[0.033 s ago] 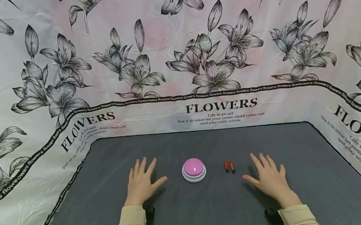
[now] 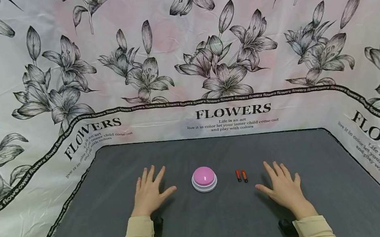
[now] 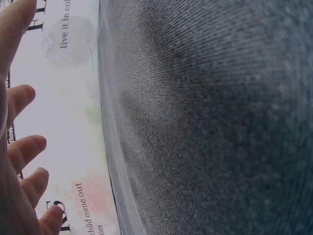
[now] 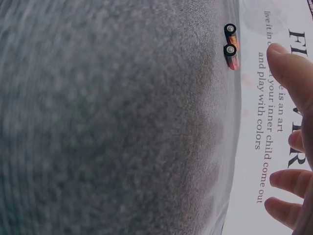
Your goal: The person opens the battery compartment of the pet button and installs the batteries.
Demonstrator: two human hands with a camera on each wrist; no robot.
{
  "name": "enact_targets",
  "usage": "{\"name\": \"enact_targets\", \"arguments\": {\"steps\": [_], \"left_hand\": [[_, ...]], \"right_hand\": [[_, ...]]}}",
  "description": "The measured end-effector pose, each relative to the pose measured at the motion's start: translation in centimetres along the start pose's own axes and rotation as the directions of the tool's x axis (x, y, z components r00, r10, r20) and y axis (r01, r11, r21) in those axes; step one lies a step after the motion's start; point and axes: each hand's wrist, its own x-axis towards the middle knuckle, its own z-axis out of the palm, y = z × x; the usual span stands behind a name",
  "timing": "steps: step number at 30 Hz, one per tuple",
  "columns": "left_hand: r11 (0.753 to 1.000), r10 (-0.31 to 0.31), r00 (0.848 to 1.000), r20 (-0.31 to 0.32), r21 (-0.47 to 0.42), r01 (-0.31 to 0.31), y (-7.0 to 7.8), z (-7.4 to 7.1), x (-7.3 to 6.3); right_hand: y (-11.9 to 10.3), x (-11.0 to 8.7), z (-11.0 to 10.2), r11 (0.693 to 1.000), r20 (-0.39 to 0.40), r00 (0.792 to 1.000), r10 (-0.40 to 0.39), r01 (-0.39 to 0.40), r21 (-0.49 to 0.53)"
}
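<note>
A round push button [image 2: 204, 177] with a glossy pink dome on a white base sits near the middle of the grey cloth. To its right, two small red-orange batteries with black ends [image 2: 244, 176] lie side by side. My left hand [image 2: 149, 194] is held left of the button with its fingers spread and nothing in them. On the other side, my right hand [image 2: 283, 188] is spread too, its thumb closest to the batteries but apart from them. The right wrist view shows the batteries [image 4: 231, 46] end-on beyond the thumb. In the left wrist view, the fingers [image 3: 28, 149] are spread over bare cloth.
The dark grey cloth [image 2: 206, 230] covers the table surface. Around its back and sides runs a white sheet [image 2: 161, 126] printed with black flowers and lettering. Dark wrist bands [image 2: 158, 222] show below both hands.
</note>
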Motion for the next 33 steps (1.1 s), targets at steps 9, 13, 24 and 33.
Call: {"name": "enact_targets", "arguments": {"steps": [9, 13, 24, 33], "left_hand": [[1.000, 0.004, 1.000, 0.018, -0.012, -0.004, 0.3, 0.1, 0.1], [0.999, 0.002, 0.999, 0.035, -0.043, -0.001, 0.5, 0.0, 0.2], [0.997, -0.037, 0.995, 0.094, -0.057, 0.043, 1.0, 0.0, 0.7], [0.998, -0.026, 0.990, 0.139, -0.061, 0.035, 1.8, 0.7, 0.8]], "right_hand": [[-0.4, -0.1, -0.1, 0.998, -0.012, 1.000, 0.008, -0.007, 0.057], [-0.8, -0.1, -0.1, 0.990, -0.015, 1.000, 0.012, -0.010, 0.139], [-2.2, 0.5, 0.4, 0.966, 0.007, 1.000, -0.007, 0.005, 0.260], [-4.8, 1.6, 0.9, 0.958, 0.043, 0.998, -0.053, 0.039, 0.283]]}}
